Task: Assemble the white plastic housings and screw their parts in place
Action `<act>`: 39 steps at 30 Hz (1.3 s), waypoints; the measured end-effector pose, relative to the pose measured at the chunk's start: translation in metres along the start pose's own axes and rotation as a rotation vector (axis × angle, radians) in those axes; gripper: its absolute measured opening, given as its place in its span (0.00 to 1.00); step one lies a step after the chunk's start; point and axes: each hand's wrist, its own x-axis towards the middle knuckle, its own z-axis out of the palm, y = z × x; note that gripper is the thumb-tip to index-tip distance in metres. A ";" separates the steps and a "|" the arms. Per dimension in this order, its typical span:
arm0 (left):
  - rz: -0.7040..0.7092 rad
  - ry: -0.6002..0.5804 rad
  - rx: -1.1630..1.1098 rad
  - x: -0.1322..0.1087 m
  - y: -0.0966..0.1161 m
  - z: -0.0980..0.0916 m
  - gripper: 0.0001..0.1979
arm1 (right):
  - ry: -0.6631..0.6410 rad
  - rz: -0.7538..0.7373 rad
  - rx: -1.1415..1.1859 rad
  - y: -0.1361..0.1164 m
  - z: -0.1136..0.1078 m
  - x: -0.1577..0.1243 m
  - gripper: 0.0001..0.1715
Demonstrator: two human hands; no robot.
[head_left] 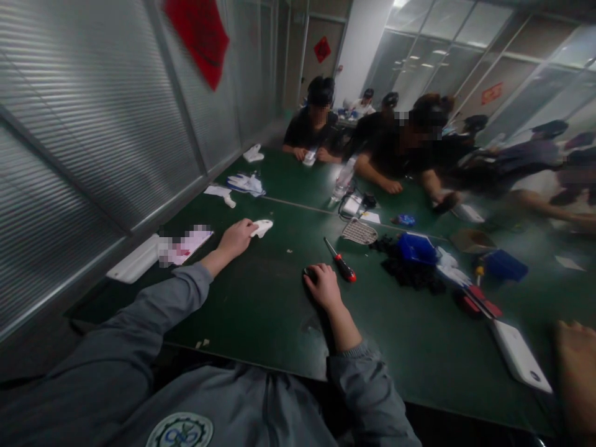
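Note:
My left hand (pixel 237 238) reaches forward over the green table (pixel 261 304) and its fingers close on a small white plastic part (pixel 262 228). My right hand (pixel 322 285) rests on the table with fingers curled over a small dark object (pixel 308 272), mostly hidden under it. A red-handled screwdriver (pixel 341 261) lies just right of my right hand, not touched.
A white tray (pixel 135 261) and a paper sheet (pixel 186 245) lie at the left edge. A mesh piece (pixel 359 231), blue bins (pixel 416 247), black parts (pixel 410 273) and a white device (pixel 519 355) sit to the right. Other people work at the far end. White gloves (pixel 245 183) lie farther back.

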 end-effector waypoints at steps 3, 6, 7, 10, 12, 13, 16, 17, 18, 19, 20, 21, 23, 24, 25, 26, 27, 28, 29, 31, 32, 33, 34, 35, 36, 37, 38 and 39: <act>0.180 -0.023 -0.081 -0.020 0.025 -0.001 0.19 | -0.007 0.002 0.011 0.000 0.000 0.000 0.11; 0.284 -0.039 -0.167 -0.037 0.046 -0.005 0.19 | -0.010 0.011 0.011 0.001 0.000 -0.001 0.11; 0.316 -0.055 -0.195 -0.042 0.052 -0.007 0.19 | -0.013 0.012 0.011 0.001 0.000 -0.001 0.11; 0.416 -0.140 -0.267 -0.053 0.070 -0.018 0.19 | -0.025 0.009 0.008 0.000 -0.001 0.000 0.11; 0.499 -0.213 -0.303 -0.057 0.077 -0.028 0.19 | -0.024 0.002 -0.004 -0.001 -0.003 0.000 0.12; 0.538 -0.248 -0.322 -0.058 0.078 -0.033 0.21 | -0.019 -0.003 -0.012 -0.001 -0.004 0.000 0.12; 0.560 -0.313 -0.348 -0.054 0.069 -0.043 0.32 | -0.009 -0.020 -0.031 -0.002 -0.005 0.000 0.14; 0.523 -0.313 -0.340 -0.049 0.061 -0.044 0.33 | -0.010 -0.024 -0.035 -0.002 -0.005 0.000 0.14; 0.471 -0.297 -0.324 -0.043 0.050 -0.043 0.31 | -0.012 -0.027 -0.038 -0.002 -0.005 0.000 0.13; 0.408 -0.268 -0.302 -0.034 0.037 -0.042 0.28 | -0.014 -0.028 -0.042 -0.002 -0.005 0.000 0.13; 0.346 -0.226 -0.278 -0.023 0.022 -0.039 0.26 | -0.016 -0.029 -0.044 -0.002 -0.004 0.000 0.12; 0.265 -0.171 -0.252 -0.011 0.007 -0.035 0.25 | -0.019 -0.028 -0.046 -0.002 -0.004 0.000 0.12; 0.016 -0.170 -0.139 0.015 -0.025 -0.027 0.28 | -0.024 -0.025 -0.043 -0.003 -0.005 0.000 0.11; -0.157 -0.222 -0.054 0.028 -0.039 -0.023 0.31 | -0.027 -0.023 -0.038 -0.003 -0.005 0.000 0.11; -0.256 -0.248 -0.014 0.040 -0.052 -0.019 0.34 | -0.027 -0.021 -0.034 -0.004 -0.005 -0.001 0.11; -0.315 -0.264 0.010 0.051 -0.063 -0.016 0.35 | -0.026 -0.019 -0.030 -0.004 -0.006 -0.001 0.11; -0.359 -0.280 0.033 0.060 -0.073 -0.013 0.36 | -0.024 -0.017 -0.027 -0.004 -0.006 -0.001 0.11; -0.388 -0.293 0.054 0.068 -0.080 -0.010 0.37 | -0.021 -0.016 -0.024 -0.004 -0.006 -0.001 0.10; -0.399 -0.301 0.074 0.075 -0.085 -0.008 0.37 | -0.017 -0.015 -0.020 -0.004 -0.006 -0.001 0.10; -0.394 -0.309 0.115 0.085 -0.091 -0.005 0.36 | -0.007 -0.015 -0.007 -0.004 -0.006 -0.002 0.09; -0.383 -0.308 0.135 0.088 -0.093 -0.003 0.35 | -0.001 -0.016 0.001 -0.003 -0.006 -0.002 0.09; -0.371 -0.304 0.156 0.091 -0.095 -0.002 0.34 | 0.007 -0.014 0.008 -0.003 -0.006 -0.002 0.09; -0.353 -0.299 0.175 0.092 -0.096 -0.001 0.33 | 0.015 -0.011 0.014 -0.002 -0.006 -0.002 0.08; -0.334 -0.290 0.193 0.093 -0.097 -0.001 0.30 | 0.022 -0.006 0.019 -0.001 -0.006 -0.003 0.08; -0.313 -0.274 0.210 0.094 -0.097 0.000 0.28 | 0.029 0.000 0.023 -0.001 -0.006 -0.003 0.07; -0.292 -0.254 0.226 0.094 -0.097 0.001 0.26 | 0.034 0.007 0.025 0.000 -0.007 -0.003 0.07; -0.272 -0.230 0.242 0.094 -0.097 0.002 0.24 | 0.037 0.013 0.027 0.000 -0.008 -0.003 0.07; -0.253 -0.206 0.256 0.094 -0.096 0.003 0.22 | 0.039 0.019 0.030 0.000 -0.008 -0.003 0.07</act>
